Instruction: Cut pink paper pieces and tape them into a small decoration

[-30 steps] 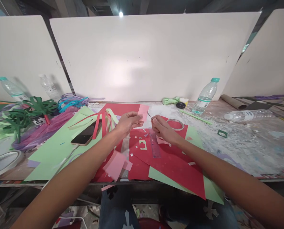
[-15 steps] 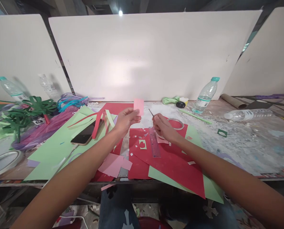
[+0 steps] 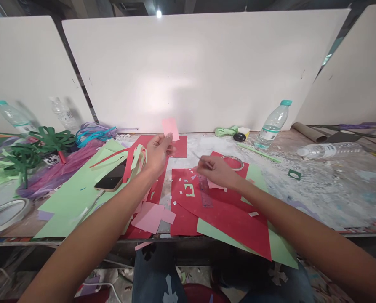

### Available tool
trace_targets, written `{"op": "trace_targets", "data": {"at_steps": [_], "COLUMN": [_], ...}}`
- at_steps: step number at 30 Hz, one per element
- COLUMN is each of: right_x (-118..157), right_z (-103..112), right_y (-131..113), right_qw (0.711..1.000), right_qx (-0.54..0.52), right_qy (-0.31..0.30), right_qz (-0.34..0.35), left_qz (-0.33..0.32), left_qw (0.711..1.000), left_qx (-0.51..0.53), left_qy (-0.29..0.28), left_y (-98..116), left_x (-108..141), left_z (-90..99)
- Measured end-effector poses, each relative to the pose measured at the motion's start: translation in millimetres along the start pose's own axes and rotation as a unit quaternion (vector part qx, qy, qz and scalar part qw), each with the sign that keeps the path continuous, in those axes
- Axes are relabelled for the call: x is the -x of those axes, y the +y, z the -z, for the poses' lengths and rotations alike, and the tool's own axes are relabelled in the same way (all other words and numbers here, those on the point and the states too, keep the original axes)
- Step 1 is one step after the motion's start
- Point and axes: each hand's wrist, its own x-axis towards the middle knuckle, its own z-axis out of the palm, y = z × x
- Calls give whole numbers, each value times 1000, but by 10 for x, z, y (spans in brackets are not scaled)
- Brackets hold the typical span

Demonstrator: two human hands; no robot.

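A small pink paper piece (image 3: 170,128) is pinched upright between the thumb and fingers of my left hand (image 3: 158,153), above the table. My right hand (image 3: 217,170) is closed round a thin pointed metal tool (image 3: 196,155); its tip is blurred by motion and its kind is hidden. Beneath my right hand lie red paper sheets (image 3: 225,219) and a clear ruler (image 3: 206,198). A light green scrap with a round cutout (image 3: 189,190) rests beside the ruler. Pink paper pieces (image 3: 148,217) lie below my left wrist.
A phone (image 3: 110,181) with a cable and paper strips sits on green sheets (image 3: 64,210) at left. A tape roll (image 3: 233,163) lies past my right hand. An upright bottle (image 3: 272,126) and a lying bottle (image 3: 331,150) are at right. White boards (image 3: 206,63) stand behind.
My left hand has moved left and slightly up with the pink paper, which is now tilted. My right hand has turned and shifted slightly left and down with the tool.
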Motion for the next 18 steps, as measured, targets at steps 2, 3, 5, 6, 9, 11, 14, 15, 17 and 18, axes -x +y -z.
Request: {"op": "trace_targets", "data": {"at_steps": [2, 3, 5, 6, 9, 11, 14, 15, 17, 18], "right_x": [40, 52, 47, 28, -87, -181, -275, -289, -309, -322], "right_z": [-147, -224, -345, -373, -276, -96, 131, 147, 50, -58], "right_y": [-143, -219, -348, -392, -414, -351, -252, -244, -286, -332], "right_qw": [995, 991, 982, 980, 986, 995, 999, 999, 996, 987], "right_qx": [31, 40, 78, 90, 87, 61, 38, 33, 39, 52], "right_qy": [-83, -112, -148, -152, -112, -65, 11, 4, -64, -120], "right_qz": [41, 57, 83, 92, 89, 46, 4, 12, 54, 95], "left_qz": [-22, -37, -39, -24, 33, 43, 26, 19, 6, -1], "left_qw": [1000, 999, 999, 1000, 998, 991, 981, 982, 989, 992], "left_qx": [-8, -9, -6, -6, -44, -100, -163, -163, -132, -110], "left_qy": [-1, 3, 11, 10, -30, -74, -101, -95, -72, -57], "left_y": [48, 82, 161, 204, 324, 385, 454, 479, 549, 592], "left_x": [-88, -135, -217, -245, -253, -206, -125, -110, -113, -129], "left_z": [62, 99, 176, 214, 303, 333, 326, 314, 292, 289]}}
